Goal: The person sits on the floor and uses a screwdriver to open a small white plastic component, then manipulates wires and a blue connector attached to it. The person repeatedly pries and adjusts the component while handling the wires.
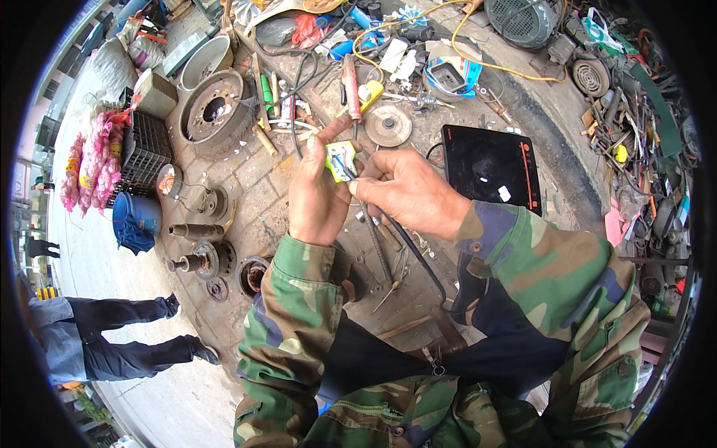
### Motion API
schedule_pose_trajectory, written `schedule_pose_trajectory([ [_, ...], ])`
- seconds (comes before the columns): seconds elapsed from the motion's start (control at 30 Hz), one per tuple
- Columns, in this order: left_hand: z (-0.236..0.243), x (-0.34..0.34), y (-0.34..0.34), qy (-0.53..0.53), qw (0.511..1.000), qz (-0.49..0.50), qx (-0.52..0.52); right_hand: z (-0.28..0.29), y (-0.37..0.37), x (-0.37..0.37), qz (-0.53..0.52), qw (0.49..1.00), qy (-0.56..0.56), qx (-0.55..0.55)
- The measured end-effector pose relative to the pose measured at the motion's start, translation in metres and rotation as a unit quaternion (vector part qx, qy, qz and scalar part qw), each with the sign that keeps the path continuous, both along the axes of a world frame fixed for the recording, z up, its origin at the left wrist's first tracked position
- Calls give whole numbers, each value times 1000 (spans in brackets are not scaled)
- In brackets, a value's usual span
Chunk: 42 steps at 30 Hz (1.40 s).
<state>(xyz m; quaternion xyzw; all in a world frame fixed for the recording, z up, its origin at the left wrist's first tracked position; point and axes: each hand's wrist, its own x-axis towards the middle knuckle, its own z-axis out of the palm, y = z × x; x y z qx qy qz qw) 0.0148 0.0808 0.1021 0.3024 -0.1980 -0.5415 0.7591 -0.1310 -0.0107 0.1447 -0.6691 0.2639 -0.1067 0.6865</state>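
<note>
The left hand (317, 196) pinches a small yellow-green plastic block with blue wires (340, 160) at chest height; the right hand (407, 193) grips its edge — a slip could drop it among the scrap on the paved ground (258, 179).

I see a yellow-green plug (340, 160) with blue inside, between my left hand (317, 196) and right hand (407, 193). My sleeves (299, 328) are green-brown camouflage. Far right lies a black cooktop (489, 168) with orange markings; left, a blue bucket (137, 216) and pink sacks (93, 160).
</note>
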Motion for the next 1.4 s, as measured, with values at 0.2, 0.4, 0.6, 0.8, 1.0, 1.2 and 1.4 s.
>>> schedule_pose_trajectory([
  [0.2,8,-9,-2,-37,998,34,25,3,0,-1,-7,999,0,53],
  [0.4,8,-8,-2,-48,998,34,18,9,-3,-2,26,997,31,73],
  [0.6,4,-8,-2,-46,998,43,19,3,-1,-1,7,998,9,64],
  [0.8,4,-13,-2,-53,997,36,31,-9,1,1,-31,999,4,32],
  [1.0,5,-14,1,-86,995,4,49,-18,-7,-1,-47,998,20,25],
  [1.2,1,-18,-2,-88,994,-3,70,-26,-10,-4,-55,998,35,8],
  [1.4,0,-20,-2,-32,991,1,131,-22,-10,-6,-65,997,29,14],
])
